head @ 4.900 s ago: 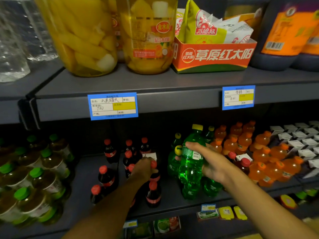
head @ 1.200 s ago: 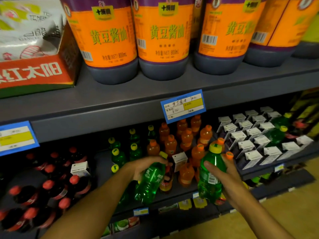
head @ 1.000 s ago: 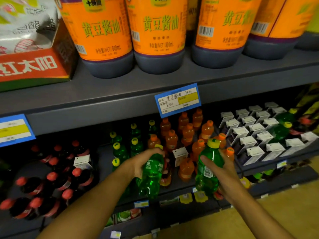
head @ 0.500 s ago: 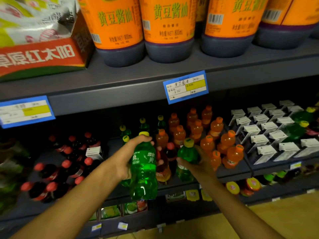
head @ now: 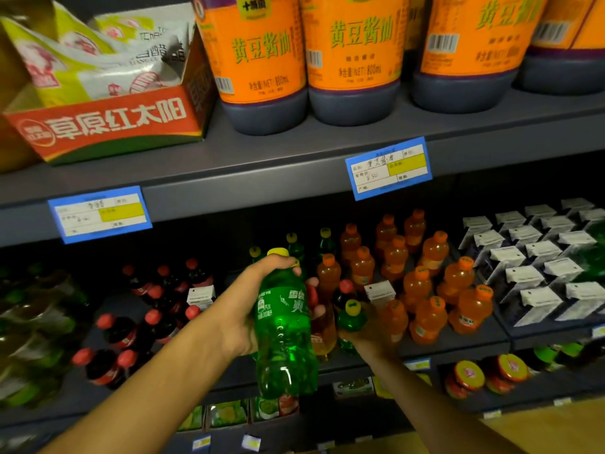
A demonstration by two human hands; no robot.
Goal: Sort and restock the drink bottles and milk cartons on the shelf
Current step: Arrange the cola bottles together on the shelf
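Grey shop shelving [head: 294, 165] fills the view: soy sauce jugs [head: 262, 60] on the upper shelf, and on the lower shelf [head: 458, 339] red-capped cola bottles [head: 118, 332], green soda bottles [head: 324, 240] at the back, orange soda bottles [head: 429, 319] and rows of milk cartons [head: 537, 276] to the right. The left hand [head: 242, 309] holds a green bottle [head: 284, 335] upright in front of the shelf edge, fingers curled round its shoulder just under the yellow cap. The right hand [head: 366, 335] grips a second green bottle [head: 350, 319] lower down, near the front of the shelf beside the orange ones; its fingers are largely hidden behind the bottle. Both bottles likely belong with the green group at the back. To do this well, set the right bottle down first, upright and clear of the stray carton [head: 379, 291], then slide the left one in behind without knocking the cola or orange neighbours. Keep labels facing out.
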